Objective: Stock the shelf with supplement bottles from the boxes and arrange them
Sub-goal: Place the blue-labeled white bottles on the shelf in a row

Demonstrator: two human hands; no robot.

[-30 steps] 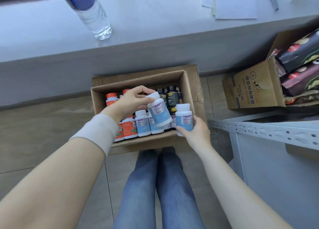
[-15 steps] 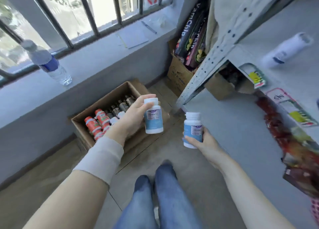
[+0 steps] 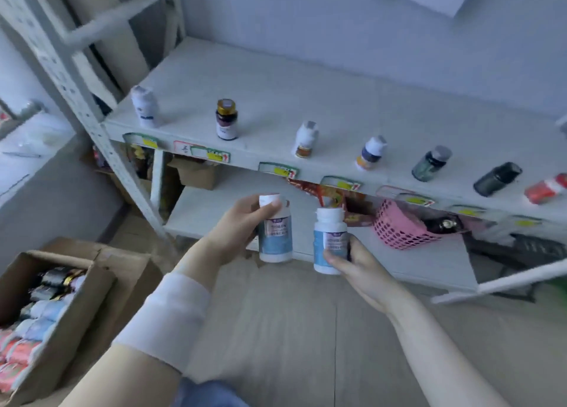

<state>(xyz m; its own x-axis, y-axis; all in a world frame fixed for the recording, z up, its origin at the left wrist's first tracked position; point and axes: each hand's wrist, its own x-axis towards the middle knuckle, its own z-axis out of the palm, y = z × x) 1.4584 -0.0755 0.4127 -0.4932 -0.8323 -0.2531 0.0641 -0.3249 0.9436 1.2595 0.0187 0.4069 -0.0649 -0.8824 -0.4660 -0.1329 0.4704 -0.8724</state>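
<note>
Fig.: carry to shelf, both hands loaded. My L hand (image 3: 233,232) is wrapped round one white bottle w/ a blue label (image 3: 274,238), thumb up near the cap, fingers behind the body. My R hand (image 3: 356,265) grips a second, matching bottle (image 3: 329,241) low on its body, cap free. Both bottles are upright and just beside each other, not touching, held in the air in front of the lower board (image 3: 214,207) and below the top board (image 3: 306,93). Along the top board's front edge stands a spaced row of single bottles (image 3: 305,139), each a different kind, w/ price tags (image 3: 277,171) on the edge beneath. The white one at the far L end (image 3: 144,107) looks closest to mine, but blur hides its label, so I can't confirm the match. A pink basket (image 3: 399,225) sits on the lower board to the R. The box (image 3: 76,302), w/ more bottles inside, is on the floor at my L. Step in hand, as I judge it: lift both up and set them by their own kind. To do it well: place one at a time, base flat, label facing out, behind or beside the sample w/o knocking it. My R grip is low, so I'd let the base land before loosening the fingers. Task looks early: most stock is in the box.
</note>
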